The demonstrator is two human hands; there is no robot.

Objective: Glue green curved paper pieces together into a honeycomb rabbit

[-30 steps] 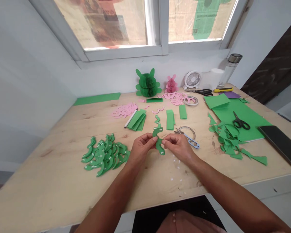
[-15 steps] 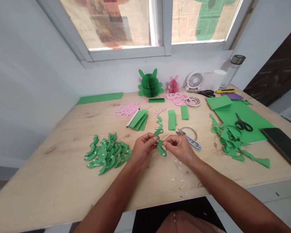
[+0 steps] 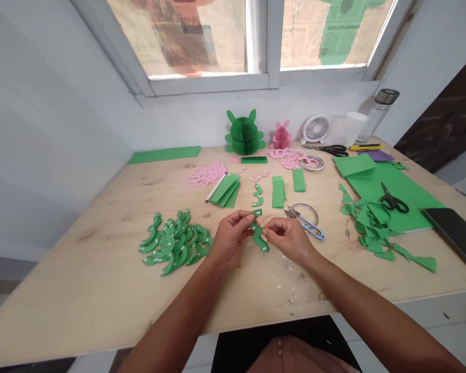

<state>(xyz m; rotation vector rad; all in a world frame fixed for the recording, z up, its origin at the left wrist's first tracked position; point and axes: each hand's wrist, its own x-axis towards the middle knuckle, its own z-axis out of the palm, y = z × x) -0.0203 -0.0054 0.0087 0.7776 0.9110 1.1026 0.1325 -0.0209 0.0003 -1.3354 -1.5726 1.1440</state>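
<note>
Between my hands is a wavy green paper cutout [image 3: 261, 242] with small white tape pieces on it. My left hand [image 3: 235, 235] pinches its upper left part between thumb and fingers. With thumb and forefinger closed, my right hand [image 3: 285, 235] touches the cutout's right edge near the middle; the fingertips hide what exactly they grip. Just beyond lies another curvy green cutout [image 3: 258, 196], apart from the hands. Left of my left hand is a heap of similar green cutouts [image 3: 174, 243], many bearing white tape bits.
Thread snips [image 3: 308, 225] and a tape roll [image 3: 317, 213] lie right of my right hand. Farther right are green scraps [image 3: 373, 228], black scissors [image 3: 394, 199] and a phone [image 3: 454, 233]. Folded green strips [image 3: 226, 190], pink cutouts [image 3: 207, 174] and a green honeycomb paper figure [image 3: 244, 135] stand behind.
The view has shifted slightly, moving the scene a little to the right. Both hands stay on the same cutout, with the right fingertips slightly shifted along its edge.
</note>
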